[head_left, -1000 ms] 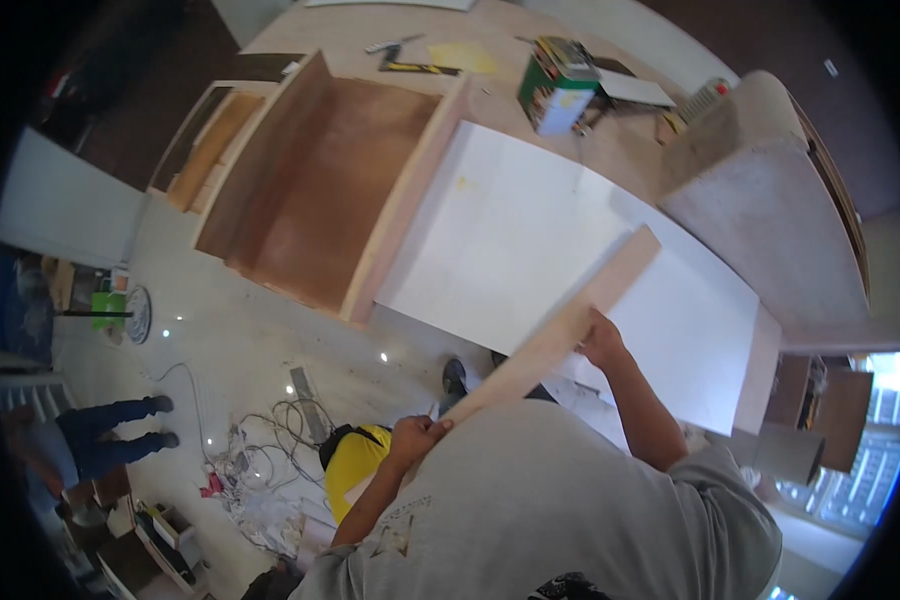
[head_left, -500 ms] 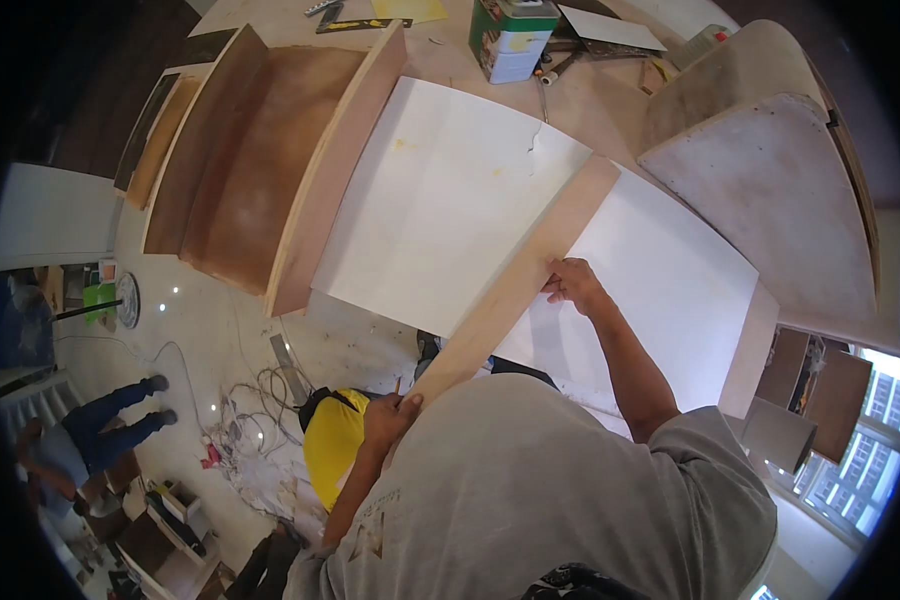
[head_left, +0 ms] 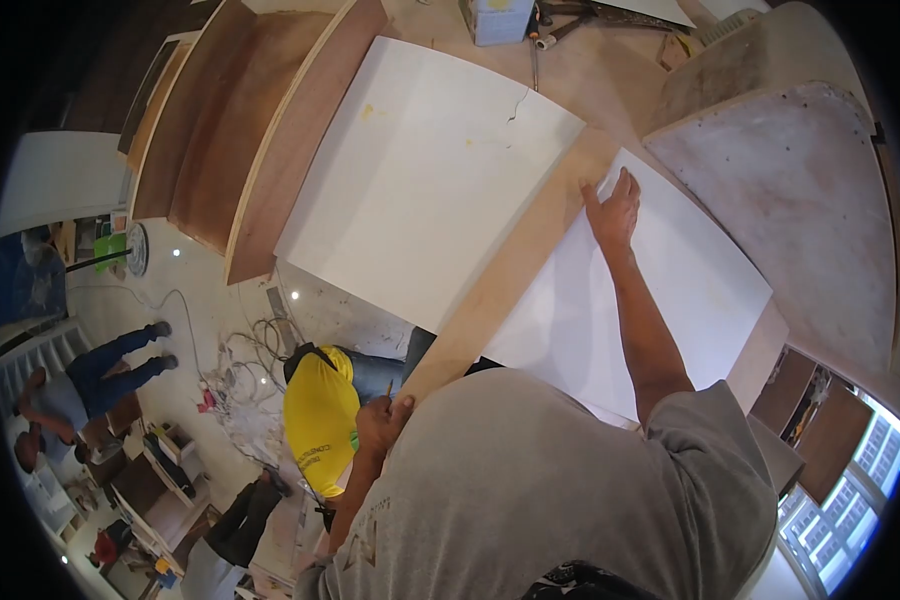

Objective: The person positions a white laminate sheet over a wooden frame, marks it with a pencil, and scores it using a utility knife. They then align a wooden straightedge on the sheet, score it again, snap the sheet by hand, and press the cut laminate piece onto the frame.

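A long, flat wooden board (head_left: 510, 262) lies slantwise across a large white panel (head_left: 410, 180). My left hand (head_left: 382, 424) grips the board's near end, close to my shirt. A thin stick like a pencil (head_left: 391, 388) pokes up from that hand. Toward the board's far end, my right hand (head_left: 615, 208) is open with thumb and fingers spread. Its thumb touches the board's right edge, and the palm is over the other white panel section (head_left: 685, 260). Whether the fingers press on that surface is hard to tell.
At left stands a brown open wooden cabinet frame (head_left: 300, 140); at right, a large pale wooden piece (head_left: 780, 180). A metal can (head_left: 500, 22) and tools (head_left: 562, 30) lie at the back. A person in a yellow shirt (head_left: 320, 415) is below; cables (head_left: 255, 350) cover the floor.
My right hand has slid up the board toward its far end, and its fingers have spread. The left hand keeps its grip. The yellow-shirted person shows more, and the view has tilted down.
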Demonstrator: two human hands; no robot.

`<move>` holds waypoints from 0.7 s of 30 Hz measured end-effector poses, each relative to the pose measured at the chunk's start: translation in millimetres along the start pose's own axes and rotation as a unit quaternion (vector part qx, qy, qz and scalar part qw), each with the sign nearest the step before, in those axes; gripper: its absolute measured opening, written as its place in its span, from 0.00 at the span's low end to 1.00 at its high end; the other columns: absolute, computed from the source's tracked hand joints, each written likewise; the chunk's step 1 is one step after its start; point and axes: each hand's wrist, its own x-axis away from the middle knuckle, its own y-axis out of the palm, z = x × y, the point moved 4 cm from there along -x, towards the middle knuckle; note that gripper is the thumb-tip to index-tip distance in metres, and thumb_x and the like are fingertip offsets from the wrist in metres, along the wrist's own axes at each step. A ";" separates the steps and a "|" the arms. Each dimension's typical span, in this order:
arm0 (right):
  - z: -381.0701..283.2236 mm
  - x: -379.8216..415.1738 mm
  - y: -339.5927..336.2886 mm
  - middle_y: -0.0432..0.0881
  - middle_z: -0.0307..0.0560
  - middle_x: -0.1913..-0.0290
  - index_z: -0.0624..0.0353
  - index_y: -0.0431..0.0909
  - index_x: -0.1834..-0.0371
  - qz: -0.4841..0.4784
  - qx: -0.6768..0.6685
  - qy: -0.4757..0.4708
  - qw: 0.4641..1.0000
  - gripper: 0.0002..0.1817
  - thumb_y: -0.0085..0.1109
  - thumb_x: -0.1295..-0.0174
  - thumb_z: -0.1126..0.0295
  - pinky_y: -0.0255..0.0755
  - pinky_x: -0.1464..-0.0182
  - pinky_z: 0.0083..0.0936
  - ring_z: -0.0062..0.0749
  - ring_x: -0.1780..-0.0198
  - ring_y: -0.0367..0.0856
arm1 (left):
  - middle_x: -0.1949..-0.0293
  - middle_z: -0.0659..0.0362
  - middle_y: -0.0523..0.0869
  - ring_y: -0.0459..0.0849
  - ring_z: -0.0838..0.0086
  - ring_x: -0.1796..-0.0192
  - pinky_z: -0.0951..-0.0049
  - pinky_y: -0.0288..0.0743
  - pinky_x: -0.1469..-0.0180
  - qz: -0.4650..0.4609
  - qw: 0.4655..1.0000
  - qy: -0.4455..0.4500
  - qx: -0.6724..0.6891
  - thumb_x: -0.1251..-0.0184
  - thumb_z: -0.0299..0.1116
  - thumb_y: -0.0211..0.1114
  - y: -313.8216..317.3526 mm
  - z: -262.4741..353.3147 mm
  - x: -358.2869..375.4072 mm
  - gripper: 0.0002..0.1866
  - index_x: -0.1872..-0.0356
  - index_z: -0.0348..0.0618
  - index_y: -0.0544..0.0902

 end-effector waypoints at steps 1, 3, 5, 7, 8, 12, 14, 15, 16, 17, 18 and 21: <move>5.0 -11.4 2.5 0.70 0.70 0.35 0.71 0.65 0.32 0.012 -0.015 0.005 1.000 0.48 0.72 0.46 0.46 0.71 0.39 0.53 0.67 0.39 0.74 | 0.78 0.39 0.81 0.83 0.45 0.74 0.54 0.73 0.71 -0.001 1.000 0.001 0.007 0.38 0.66 0.62 6.7 -0.8 1.4 0.36 0.79 0.33 0.80; 11.2 -24.2 6.1 0.69 0.70 0.34 0.70 0.65 0.31 -0.019 -0.001 0.049 0.999 0.49 0.72 0.47 0.44 0.72 0.38 0.53 0.67 0.38 0.73 | 0.78 0.39 0.82 0.83 0.45 0.73 0.53 0.73 0.70 -0.006 1.000 0.002 0.022 0.38 0.66 0.62 16.2 -0.2 3.9 0.36 0.79 0.33 0.81; 15.7 -36.3 6.6 0.68 0.71 0.32 0.71 0.64 0.30 -0.036 0.012 0.063 0.997 0.52 0.71 0.47 0.40 0.70 0.35 0.52 0.67 0.34 0.71 | 0.78 0.39 0.82 0.83 0.45 0.74 0.52 0.73 0.70 -0.007 1.000 0.001 0.023 0.37 0.66 0.62 21.6 9.2 9.0 0.36 0.78 0.33 0.81; 25.4 -40.1 17.1 0.67 0.74 0.31 0.73 0.64 0.29 -0.051 0.018 0.050 0.997 0.54 0.68 0.46 0.36 0.66 0.31 0.50 0.65 0.29 0.66 | 0.78 0.39 0.82 0.83 0.45 0.74 0.51 0.73 0.70 0.010 0.999 0.036 0.035 0.36 0.66 0.61 34.7 11.2 9.1 0.37 0.78 0.33 0.82; 37.0 -42.9 27.1 0.67 0.73 0.30 0.72 0.65 0.29 -0.052 0.066 0.056 0.995 0.56 0.67 0.48 0.33 0.67 0.31 0.49 0.64 0.29 0.67 | 0.78 0.40 0.82 0.83 0.45 0.74 0.50 0.73 0.69 0.030 0.996 0.067 0.046 0.36 0.66 0.60 49.6 2.2 6.7 0.37 0.78 0.33 0.82; 80.0 -67.7 78.3 0.69 0.72 0.31 0.71 0.64 0.29 -0.138 0.162 0.091 0.973 0.58 0.55 0.44 0.25 0.66 0.30 0.47 0.62 0.29 0.68 | 0.76 0.40 0.83 0.84 0.45 0.70 0.49 0.75 0.66 -0.064 0.998 0.008 0.001 0.34 0.72 0.53 43.4 23.3 19.9 0.42 0.78 0.33 0.82; 104.1 -92.3 108.1 0.68 0.74 0.30 0.77 0.59 0.27 -0.163 0.121 0.048 0.978 0.65 0.52 0.47 0.21 0.63 0.27 0.47 0.63 0.27 0.66 | 0.74 0.44 0.86 0.86 0.48 0.69 0.50 0.78 0.64 -0.061 0.998 0.009 0.003 0.34 0.72 0.52 52.9 24.0 17.9 0.41 0.73 0.35 0.83; 95.7 -88.0 100.8 0.70 0.75 0.32 0.80 0.59 0.28 -0.118 0.106 0.048 0.986 0.67 0.54 0.48 0.20 0.63 0.28 0.47 0.63 0.30 0.69 | 0.75 0.44 0.85 0.85 0.48 0.69 0.50 0.77 0.65 -0.038 0.999 -0.003 0.024 0.35 0.72 0.52 45.2 31.3 21.3 0.41 0.75 0.36 0.85; 80.6 -85.6 92.3 0.72 0.74 0.34 0.81 0.61 0.30 -0.138 0.096 0.090 0.982 0.66 0.58 0.49 0.23 0.66 0.31 0.47 0.62 0.33 0.73 | 0.76 0.43 0.84 0.85 0.49 0.68 0.50 0.76 0.65 -0.013 0.999 -0.007 0.040 0.35 0.72 0.52 35.5 37.6 22.4 0.41 0.78 0.37 0.86; 64.5 -83.4 83.6 0.75 0.73 0.37 0.82 0.63 0.32 -0.157 0.087 0.133 0.975 0.64 0.62 0.50 0.25 0.70 0.34 0.46 0.61 0.37 0.76 | 0.76 0.44 0.84 0.86 0.49 0.68 0.50 0.77 0.65 -0.008 0.999 -0.023 0.046 0.35 0.71 0.53 30.6 36.7 20.1 0.40 0.77 0.37 0.86; 45.8 -80.7 74.2 0.78 0.72 0.39 0.83 0.65 0.34 -0.174 0.080 0.175 0.966 0.63 0.65 0.51 0.27 0.74 0.36 0.45 0.61 0.41 0.79 | 0.76 0.44 0.85 0.86 0.49 0.67 0.51 0.78 0.64 -0.004 0.998 -0.032 0.050 0.36 0.70 0.55 27.7 34.1 17.3 0.39 0.77 0.38 0.87; 34.8 -78.7 74.9 0.80 0.71 0.43 0.83 0.70 0.39 -0.216 -0.140 0.149 0.955 0.53 0.68 0.47 0.36 0.77 0.40 0.41 0.55 0.42 0.80 | 0.73 0.45 0.86 0.87 0.49 0.65 0.52 0.79 0.62 0.004 0.995 -0.036 0.088 0.38 0.70 0.57 28.2 30.2 8.5 0.38 0.75 0.37 0.87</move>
